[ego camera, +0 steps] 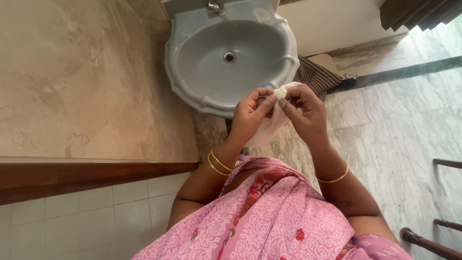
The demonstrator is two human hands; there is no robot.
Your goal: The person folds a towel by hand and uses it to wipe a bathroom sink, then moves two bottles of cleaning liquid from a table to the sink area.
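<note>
Hanging between both hands, thin white plastic bag (275,123) sits just below grey basin (231,55) rim. Left hand (250,113) and right hand (305,113) fingers pinched on its top edge. Checked cloth (315,74) beside basin, marble floor (399,125) beneath.

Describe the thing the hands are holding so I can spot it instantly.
Find the grey-blue washbasin at the top. Just in front of its rim, both hands pinch a thin translucent white plastic bag, the left hand and right hand at its top edge. Unlike the brown checked cloth behind, it is pale and see-through.
</note>
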